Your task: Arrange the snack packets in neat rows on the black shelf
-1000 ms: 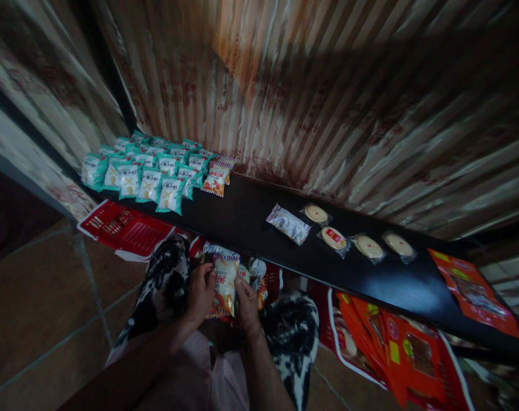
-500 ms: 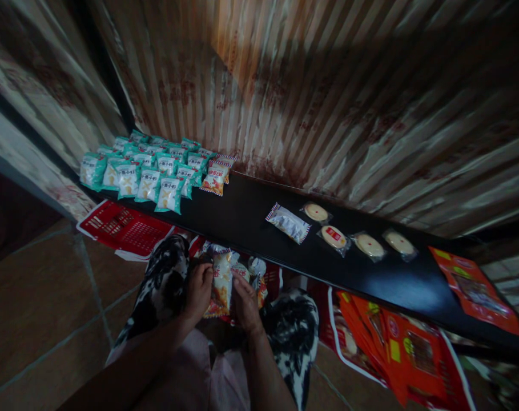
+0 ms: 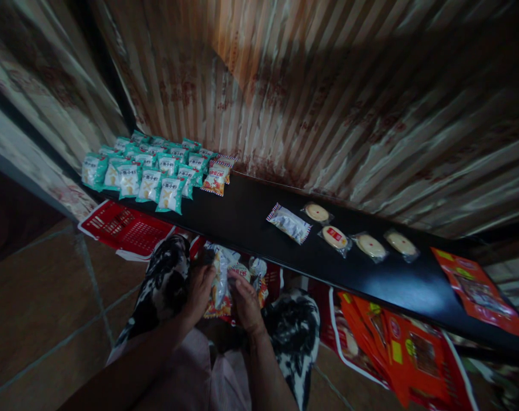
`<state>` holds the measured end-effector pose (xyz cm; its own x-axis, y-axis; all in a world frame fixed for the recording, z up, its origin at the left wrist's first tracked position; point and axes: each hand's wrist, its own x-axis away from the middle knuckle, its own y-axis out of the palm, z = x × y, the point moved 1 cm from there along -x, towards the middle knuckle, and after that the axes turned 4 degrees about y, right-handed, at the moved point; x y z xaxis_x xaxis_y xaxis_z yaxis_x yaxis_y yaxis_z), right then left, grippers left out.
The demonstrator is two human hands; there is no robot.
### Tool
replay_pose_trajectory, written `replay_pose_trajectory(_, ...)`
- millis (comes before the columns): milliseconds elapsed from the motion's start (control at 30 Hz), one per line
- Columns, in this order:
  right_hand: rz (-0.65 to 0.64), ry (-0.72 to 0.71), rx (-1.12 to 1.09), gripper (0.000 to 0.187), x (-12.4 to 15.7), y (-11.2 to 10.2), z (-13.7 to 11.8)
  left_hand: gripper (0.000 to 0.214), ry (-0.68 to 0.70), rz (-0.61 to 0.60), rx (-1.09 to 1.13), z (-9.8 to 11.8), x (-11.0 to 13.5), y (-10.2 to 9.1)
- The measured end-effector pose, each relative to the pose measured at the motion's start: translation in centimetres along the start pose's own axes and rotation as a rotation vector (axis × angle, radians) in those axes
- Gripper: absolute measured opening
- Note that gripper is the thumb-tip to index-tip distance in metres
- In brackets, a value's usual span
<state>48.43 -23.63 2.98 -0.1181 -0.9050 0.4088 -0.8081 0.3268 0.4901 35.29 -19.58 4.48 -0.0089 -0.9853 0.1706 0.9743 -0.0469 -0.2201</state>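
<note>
Near edge of the black shelf [image 3: 250, 208], just below it: left hand [image 3: 201, 290] closed on the left side of a glossy orange-and-white plastic packet [image 3: 220, 282]. Right hand [image 3: 246, 299] curled narrow at its right edge; cannot tell whether it pinches. Below the shelf too, a red plastic basket [image 3: 280, 278] of similar packets under the hands. Held packet has turned: its red characters faced up a second ago, now a shiny side shows.

Below the shelf's right part: orange-red flat pouches [image 3: 415, 351] with yellow labels, print too small to read.

On the shelf, left end: teal-and-white pillow packets [image 3: 150, 184] in rows, marked 小鱼小虾. Beside them, orange-and-white packets with striped ends [image 3: 216, 178], red lettering unclear. Mid-shelf: silver packet with striped ends [image 3: 289, 224]; right of it, round pale cakes in clear film [image 3: 369, 246], one red-labelled. Shelf layout unchanged.
</note>
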Motion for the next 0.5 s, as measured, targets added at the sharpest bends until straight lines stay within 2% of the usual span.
replay_pose_trajectory(167, -0.034, -0.006, 0.033, 0.033, 0.2, 0.1, -0.2, 0.04, -0.035, -0.076, 0.089, 0.3, 0.3, 0.0)
replay_pose_trajectory(300, -0.073, -0.009, 0.065, 0.036, 0.0, -0.3, 0.3, 0.046, -0.087, -0.124, 0.162, -0.2, 0.2, 0.0)
replay_pose_trajectory(400, -0.078, -0.012, 0.108, 0.039, -0.2, -0.7, 0.7, 0.052, -0.068, -0.183, 0.202, -0.8, 0.0, 0.1)
replay_pose_trajectory(500, -0.074, -0.005, 0.155, 0.039, -0.2, -0.8, 0.8, 0.051, -0.058, -0.165, 0.143, -1.4, -0.2, 0.0)
